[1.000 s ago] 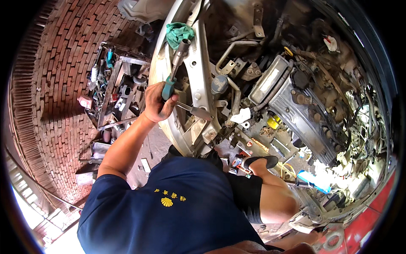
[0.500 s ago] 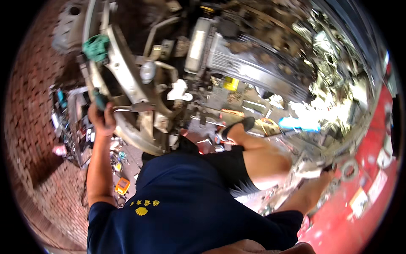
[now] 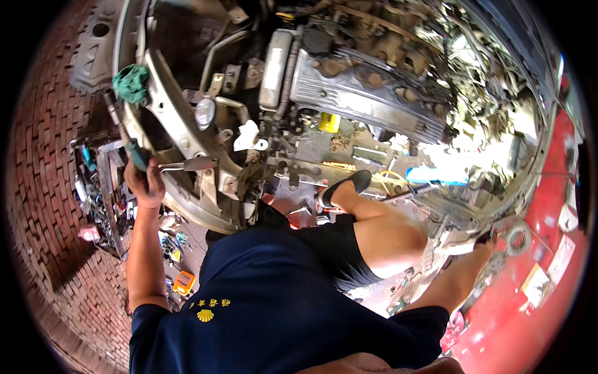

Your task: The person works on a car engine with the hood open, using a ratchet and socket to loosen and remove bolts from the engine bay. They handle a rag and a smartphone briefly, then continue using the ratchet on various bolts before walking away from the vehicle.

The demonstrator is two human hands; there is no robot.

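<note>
My left hand [image 3: 145, 184], at the left, grips a green-handled tool [image 3: 136, 154] with a long metal shaft and socket-like tip pointing upward. A second metal tool [image 3: 196, 164] extends rightward from the same hand over the silver body frame [image 3: 169, 111]; I cannot make out its type. A crumpled green cloth [image 3: 131, 83] rests on the frame just beyond the tip. My right hand [image 3: 483, 252] reaches to the bodywork at the right, its fingers too small and obscured to read.
The engine [image 3: 367, 93] fills the upper middle. Below it lie scattered hand tools and a blue object [image 3: 436, 176]. My foot [image 3: 342, 187] is among them. A cluttered rack [image 3: 109, 193] stands by the brick wall [image 3: 43, 181]. Red painted bodywork [image 3: 529, 299] curves along the right.
The view has swung, shifting the engine up and left in the picture. My left hand, still holding both tools, appears farther left. My right forearm has come into view at the right.
</note>
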